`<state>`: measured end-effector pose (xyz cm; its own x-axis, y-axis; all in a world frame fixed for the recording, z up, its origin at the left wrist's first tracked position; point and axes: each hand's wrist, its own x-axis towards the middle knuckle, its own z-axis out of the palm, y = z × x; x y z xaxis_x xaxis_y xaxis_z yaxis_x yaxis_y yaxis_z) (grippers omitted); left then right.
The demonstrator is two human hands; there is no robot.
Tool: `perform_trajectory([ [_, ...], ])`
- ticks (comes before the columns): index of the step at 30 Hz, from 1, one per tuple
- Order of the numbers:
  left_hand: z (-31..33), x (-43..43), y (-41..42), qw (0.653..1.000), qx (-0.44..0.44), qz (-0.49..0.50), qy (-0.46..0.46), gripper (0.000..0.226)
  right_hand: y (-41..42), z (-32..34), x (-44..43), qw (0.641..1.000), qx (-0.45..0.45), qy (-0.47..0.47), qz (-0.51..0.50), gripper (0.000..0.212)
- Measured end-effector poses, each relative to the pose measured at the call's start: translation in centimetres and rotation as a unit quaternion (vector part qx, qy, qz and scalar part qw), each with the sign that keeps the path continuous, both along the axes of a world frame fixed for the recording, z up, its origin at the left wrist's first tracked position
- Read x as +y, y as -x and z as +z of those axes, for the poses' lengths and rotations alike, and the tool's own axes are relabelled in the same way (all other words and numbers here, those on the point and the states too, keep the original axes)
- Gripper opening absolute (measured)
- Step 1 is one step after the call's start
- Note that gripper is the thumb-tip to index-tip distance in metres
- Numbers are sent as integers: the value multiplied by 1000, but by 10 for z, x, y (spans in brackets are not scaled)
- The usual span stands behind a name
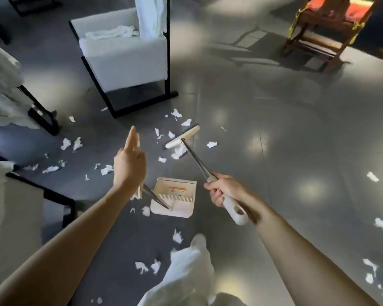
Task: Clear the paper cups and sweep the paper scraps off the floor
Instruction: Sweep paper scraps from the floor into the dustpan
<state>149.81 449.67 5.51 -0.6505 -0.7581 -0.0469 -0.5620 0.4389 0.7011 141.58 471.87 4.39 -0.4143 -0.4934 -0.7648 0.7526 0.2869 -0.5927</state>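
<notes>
My right hand (222,191) grips the white handle of a small broom (182,136). Its metal shaft runs up and left to the white head, which rests on the grey floor among white paper scraps (178,152). A white dustpan (175,199) stands on the floor between my hands, its thin metal handle rising toward my left wrist. My left hand (129,160) is raised above the floor with straight fingers pointing away, holding nothing. More scraps (71,143) lie scattered to the left, near my feet and at the far right. No paper cups are in view.
A white armchair (124,56) on a black frame stands behind the scraps. More white seats with black legs (42,115) crowd the left side. A wooden chair (325,34) with a red cushion is at the back right. My leg in white trousers (190,268) is at the bottom.
</notes>
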Motion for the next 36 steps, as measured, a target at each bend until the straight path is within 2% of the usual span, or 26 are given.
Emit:
perform_trajectory([
  [10, -18, -78, 263, 997, 11, 68, -18, 70, 293, -16, -113, 993, -7, 10, 121, 26],
  [15, -7, -121, 361, 994, 31, 102, -26, 72, 412, -7, -178, 990, -12, 0, 143, 64],
  [19, -21, -152, 426, 986, 31, 159, -24, 70, 505, -24, -236, 976, 3, -15, 216, 70],
  [23, -46, -177, 495, 968, 8, 250, -16, 69, 607, -52, -302, 950, 3, -35, 311, 70],
  [27, -55, -189, 552, 943, -10, 334, -10, 69, 690, -70, -356, 913, -13, -49, 406, 51],
  [30, -57, -187, 577, 927, -20, 375, 19, 71, 734, -72, -378, 902, -26, -64, 426, 66],
  [36, -59, -167, 629, 883, -26, 466, 46, 74, 818, -83, -391, 872, -55, -84, 478, 67],
])
